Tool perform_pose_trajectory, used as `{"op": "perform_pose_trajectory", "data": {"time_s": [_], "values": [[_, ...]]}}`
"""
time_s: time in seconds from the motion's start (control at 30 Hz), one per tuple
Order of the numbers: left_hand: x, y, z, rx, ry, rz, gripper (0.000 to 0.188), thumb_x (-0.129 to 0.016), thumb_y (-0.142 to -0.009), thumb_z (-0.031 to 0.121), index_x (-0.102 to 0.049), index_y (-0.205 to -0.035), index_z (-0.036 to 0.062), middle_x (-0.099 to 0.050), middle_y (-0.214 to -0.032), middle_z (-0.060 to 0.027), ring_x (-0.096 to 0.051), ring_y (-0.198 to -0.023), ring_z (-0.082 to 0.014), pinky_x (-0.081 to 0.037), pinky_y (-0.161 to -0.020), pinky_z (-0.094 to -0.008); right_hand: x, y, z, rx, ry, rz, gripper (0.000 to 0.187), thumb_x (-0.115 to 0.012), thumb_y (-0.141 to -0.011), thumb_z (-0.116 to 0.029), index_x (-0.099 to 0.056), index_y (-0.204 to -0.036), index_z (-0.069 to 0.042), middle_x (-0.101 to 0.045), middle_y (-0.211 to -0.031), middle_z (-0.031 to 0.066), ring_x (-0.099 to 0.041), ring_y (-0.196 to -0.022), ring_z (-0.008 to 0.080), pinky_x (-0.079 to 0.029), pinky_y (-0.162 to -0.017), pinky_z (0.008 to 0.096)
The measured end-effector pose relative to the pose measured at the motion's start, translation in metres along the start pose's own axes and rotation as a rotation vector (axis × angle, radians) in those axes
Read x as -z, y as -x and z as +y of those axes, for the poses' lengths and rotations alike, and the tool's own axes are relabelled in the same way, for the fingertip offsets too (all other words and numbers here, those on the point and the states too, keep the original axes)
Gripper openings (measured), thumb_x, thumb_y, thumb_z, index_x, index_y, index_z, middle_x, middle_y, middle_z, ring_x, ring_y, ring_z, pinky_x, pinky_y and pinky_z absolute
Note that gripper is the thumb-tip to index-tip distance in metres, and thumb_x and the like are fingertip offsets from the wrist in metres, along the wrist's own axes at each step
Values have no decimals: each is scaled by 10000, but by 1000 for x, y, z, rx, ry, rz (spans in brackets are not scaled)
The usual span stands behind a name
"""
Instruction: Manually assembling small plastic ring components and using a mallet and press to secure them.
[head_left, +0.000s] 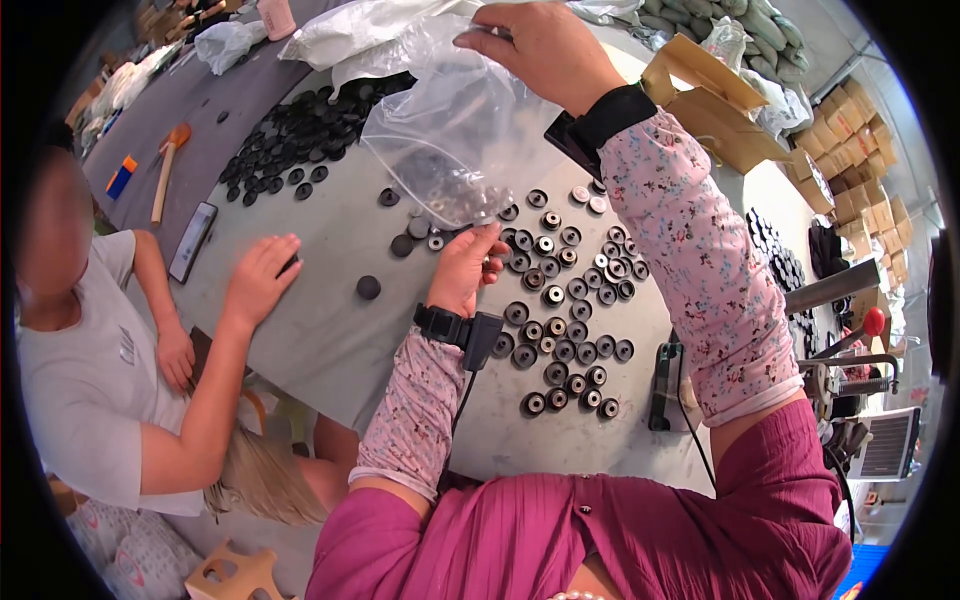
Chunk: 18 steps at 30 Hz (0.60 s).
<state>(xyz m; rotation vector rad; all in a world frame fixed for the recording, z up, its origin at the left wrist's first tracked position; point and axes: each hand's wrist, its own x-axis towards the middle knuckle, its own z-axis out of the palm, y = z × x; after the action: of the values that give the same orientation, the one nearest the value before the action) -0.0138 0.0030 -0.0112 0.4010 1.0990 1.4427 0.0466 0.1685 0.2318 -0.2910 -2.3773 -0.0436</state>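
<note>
A clear plastic bag [425, 120] hangs tilted over the table, with small shiny metal pieces [465, 200] gathered at its lower end. My right hand [550, 45] is raised at the far side, thumb and fingers closed on the bag's upper part. My left hand [466, 268] has its fingers curled at the bag's lower corner, gripping it. To the right of my left hand lie several black round caps [577, 310], hollow side up. Some of them, such as a cap [553, 294], hold metal rings. A dark round cap [368, 287] lies left of that hand.
A heap of black caps [290, 140] covers the far left. A co-worker's hand [262, 280] rests at the left, near a phone [193, 242] and a hammer [170, 172]. An open cardboard box [705, 110] stands far right. A black device [665, 387] with a cable is at the right.
</note>
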Motion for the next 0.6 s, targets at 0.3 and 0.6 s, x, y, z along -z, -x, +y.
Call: {"op": "perform_pose_trajectory", "data": {"time_s": [0.3, 0.6], "values": [[-7, -12, -3, -1, 23, -24, 379, -789, -979, 412, -689, -1188, 111, -669, -907, 33, -550, -704, -37, -437, -599, -197, 24, 3, 17, -76, 211, -169, 298, -723, -956, -322, -754, -1000, -29, -723, -822, 185, -691, -795, 416, -544, -743, 500], [-19, 24, 26, -344, -99, -391, 461, -650, -1063, 374, -608, -1335, 3, -535, -844, 36, -414, -639, -39, -300, -539, -197, 139, 128, -60, -531, -213, 285, 271, -737, -996, -246, -690, -1116, -9, -551, -673, 71, -483, -592, 155, -410, -585, 317]]}}
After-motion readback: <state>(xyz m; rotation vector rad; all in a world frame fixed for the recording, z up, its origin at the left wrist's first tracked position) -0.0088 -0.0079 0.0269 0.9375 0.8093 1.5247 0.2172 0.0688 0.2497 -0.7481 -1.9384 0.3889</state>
